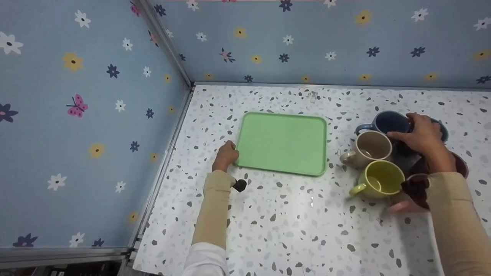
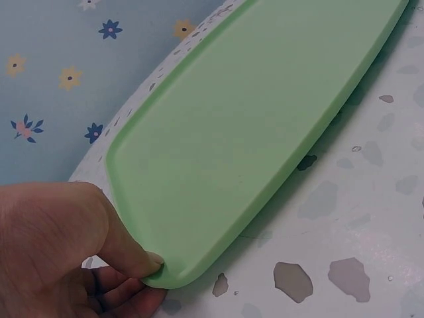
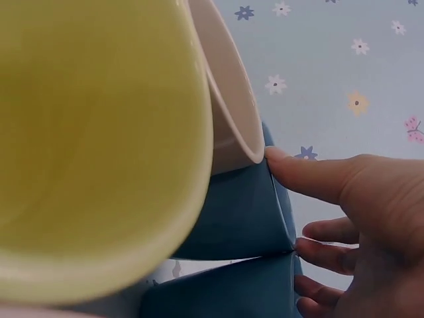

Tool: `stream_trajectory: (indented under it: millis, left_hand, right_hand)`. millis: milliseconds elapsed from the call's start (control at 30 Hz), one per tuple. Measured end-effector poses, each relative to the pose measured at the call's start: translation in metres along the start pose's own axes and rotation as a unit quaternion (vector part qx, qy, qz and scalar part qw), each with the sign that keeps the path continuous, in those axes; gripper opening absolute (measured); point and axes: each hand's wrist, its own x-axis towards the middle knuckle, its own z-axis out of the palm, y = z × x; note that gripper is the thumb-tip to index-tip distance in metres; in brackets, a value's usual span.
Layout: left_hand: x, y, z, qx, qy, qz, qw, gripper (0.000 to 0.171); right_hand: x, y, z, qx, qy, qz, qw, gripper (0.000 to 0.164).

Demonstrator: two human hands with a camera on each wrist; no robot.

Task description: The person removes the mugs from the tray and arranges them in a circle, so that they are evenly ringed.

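Observation:
My left hand (image 1: 225,156) pinches the near left corner of a light green tray (image 1: 283,143), thumb on top and fingers beneath, as the left wrist view shows. Over a cluster of mugs at the right, my right hand (image 1: 425,136) grips a blue mug (image 1: 390,122) across its rim, thumb on one side and fingers on the other. Touching or close to it stand a beige mug (image 1: 370,147) and a yellow mug (image 1: 379,180). A second blue mug (image 1: 444,132) is partly hidden behind my right hand.
A dark reddish mug (image 1: 461,165) and a pink mug (image 1: 406,205) are partly covered by my right arm. The speckled white table (image 1: 276,230) meets flowered blue walls (image 1: 307,42) at the back and left. Speckled tabletop lies between tray and mugs.

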Motion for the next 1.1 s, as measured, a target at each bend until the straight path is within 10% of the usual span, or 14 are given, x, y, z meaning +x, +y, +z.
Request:
stream_trajectory:
  millis: [733,1100]
  left_hand:
    - [0.004,0.001,0.000,0.023,0.002,0.009,0.9997,0.013]
    - [-0.002,0.028,0.003,0.130,0.060,0.007,0.9896,0.055]
  right_hand:
    - [-0.008,-0.008,0.004,0.019,0.081,-0.022,0.996,0.071]
    - [-0.023,-0.057,-0.001,0.067,0.129,-0.045,0.988,0.061]
